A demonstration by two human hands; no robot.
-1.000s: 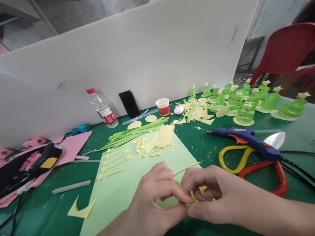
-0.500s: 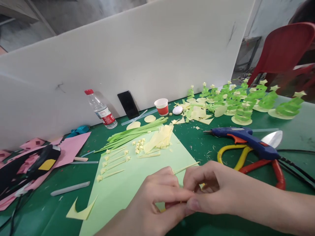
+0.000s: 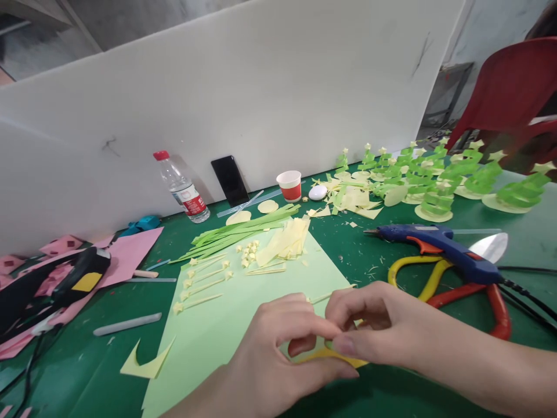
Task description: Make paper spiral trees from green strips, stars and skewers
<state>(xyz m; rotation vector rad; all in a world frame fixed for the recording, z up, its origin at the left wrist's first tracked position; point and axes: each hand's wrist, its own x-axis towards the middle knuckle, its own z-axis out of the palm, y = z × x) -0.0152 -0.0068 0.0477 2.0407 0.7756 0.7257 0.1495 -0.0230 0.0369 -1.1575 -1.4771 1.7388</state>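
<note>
Near the front of the light green sheet (image 3: 243, 307), my two hands meet. My right hand (image 3: 387, 331) is closed in a pinch, thumb against the bent forefinger; whatever sits in it is mostly hidden, with only a tiny pale green-yellow bit showing. My left hand (image 3: 282, 348) has its forefinger tip at the right fingertips, while its thumb stretches out apart below. Under the fingers lies a flat yellow piece (image 3: 331, 354), partly covered. Just beyond the hands is a thin pale paper strip (image 3: 333, 294). Folded paper stars (image 3: 249, 253) and pale strips (image 3: 285, 244) lie farther up the sheet.
Right of my hands lie a blue glue gun (image 3: 439, 241) and scissors (image 3: 498, 310) with yellow and red handles. Green spiral paper trees (image 3: 437, 203) stand at the back right. A bottle (image 3: 187, 194), phone (image 3: 230, 181) and paper cup (image 3: 290, 186) line the white board (image 3: 261, 104).
My left thumb has moved away from the right fingertips, opening a gap that shows more of the yellow piece. The whole view has shifted slightly.
</note>
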